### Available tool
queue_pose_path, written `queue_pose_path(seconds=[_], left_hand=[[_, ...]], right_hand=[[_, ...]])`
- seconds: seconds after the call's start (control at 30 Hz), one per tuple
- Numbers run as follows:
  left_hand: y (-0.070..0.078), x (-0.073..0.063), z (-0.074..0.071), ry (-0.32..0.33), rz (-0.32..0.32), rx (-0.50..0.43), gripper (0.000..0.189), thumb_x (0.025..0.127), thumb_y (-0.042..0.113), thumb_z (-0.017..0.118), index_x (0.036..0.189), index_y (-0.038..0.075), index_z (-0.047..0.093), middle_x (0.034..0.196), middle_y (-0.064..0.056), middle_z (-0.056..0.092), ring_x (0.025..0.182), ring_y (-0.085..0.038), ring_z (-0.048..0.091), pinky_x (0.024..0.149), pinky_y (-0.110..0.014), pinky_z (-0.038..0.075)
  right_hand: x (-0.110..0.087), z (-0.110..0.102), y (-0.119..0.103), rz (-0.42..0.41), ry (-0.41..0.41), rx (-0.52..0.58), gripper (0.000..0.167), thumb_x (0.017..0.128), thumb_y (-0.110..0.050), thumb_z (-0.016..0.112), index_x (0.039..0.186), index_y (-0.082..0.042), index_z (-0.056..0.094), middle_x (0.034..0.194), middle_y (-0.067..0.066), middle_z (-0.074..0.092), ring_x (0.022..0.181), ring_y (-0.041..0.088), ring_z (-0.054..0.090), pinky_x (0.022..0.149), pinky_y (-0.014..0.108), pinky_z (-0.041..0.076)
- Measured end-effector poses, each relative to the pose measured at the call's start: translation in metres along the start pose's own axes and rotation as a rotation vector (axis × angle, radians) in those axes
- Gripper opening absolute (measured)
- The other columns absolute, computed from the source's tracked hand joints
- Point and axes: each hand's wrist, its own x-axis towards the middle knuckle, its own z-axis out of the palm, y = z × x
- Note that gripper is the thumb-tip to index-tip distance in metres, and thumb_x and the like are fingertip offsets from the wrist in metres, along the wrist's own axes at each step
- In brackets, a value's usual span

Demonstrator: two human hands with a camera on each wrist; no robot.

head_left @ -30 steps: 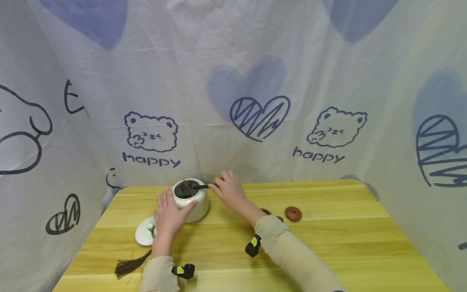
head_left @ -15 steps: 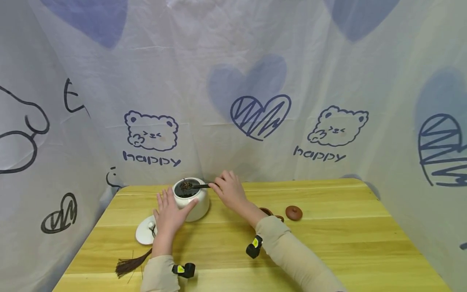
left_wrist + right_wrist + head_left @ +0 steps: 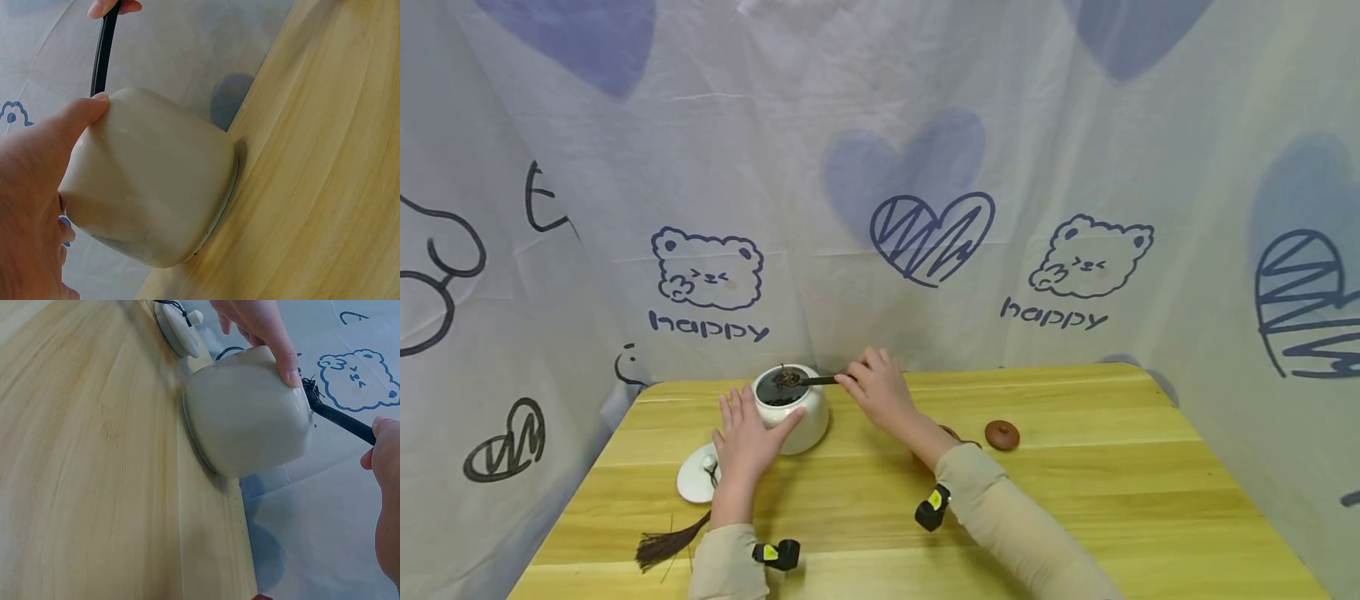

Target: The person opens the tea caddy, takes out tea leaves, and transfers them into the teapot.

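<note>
A round white ceramic jar (image 3: 807,429) stands uncovered at the back left of the table. My left hand (image 3: 748,437) holds it from the left side, thumb against the near rim and fingers round the far side. With thumb and fingers, my right hand (image 3: 880,392) pinches the handle of a slim black scoop (image 3: 345,422). The scoop's head is at the jar mouth, heaped with dark, twisted dried leaves (image 3: 787,379). In the right wrist view some leaves stick up above the rim. More dark leaves show inside the jar.
A white knobbed lid (image 3: 692,482) lies left of my left wrist, with a dark brown tassel (image 3: 662,547) below it. A reddish-brown pot (image 3: 950,431) is mostly hidden behind my right forearm. Its small round lid (image 3: 1002,435) lies to the right. A printed cloth hangs behind the table.
My right hand has shifted slightly right with the scoop, and more of the handle shows beyond the rim. The left hand and the jar stay in place.
</note>
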Motion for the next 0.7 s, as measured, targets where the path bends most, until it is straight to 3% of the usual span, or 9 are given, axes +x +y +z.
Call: queue_pose_path(seconds=[0.7], left_hand=[[-0.001,0.001,0.0,-0.012,0.008,-0.019,0.12,0.079,0.082,0.048,0.156,0.009,-0.009,0.163,-0.019,-0.013,0.15,-0.036,-0.017,0.115,-0.07,-0.005]], right_hand=[[-0.02,-0.039,0.014,-0.059,0.101,0.078,0.02,0.094,-0.028,0.063,0.082,-0.013,0.068,0.082,0.003,0.049,0.076,0.018,0.038,0.069,0.029,0.032]])
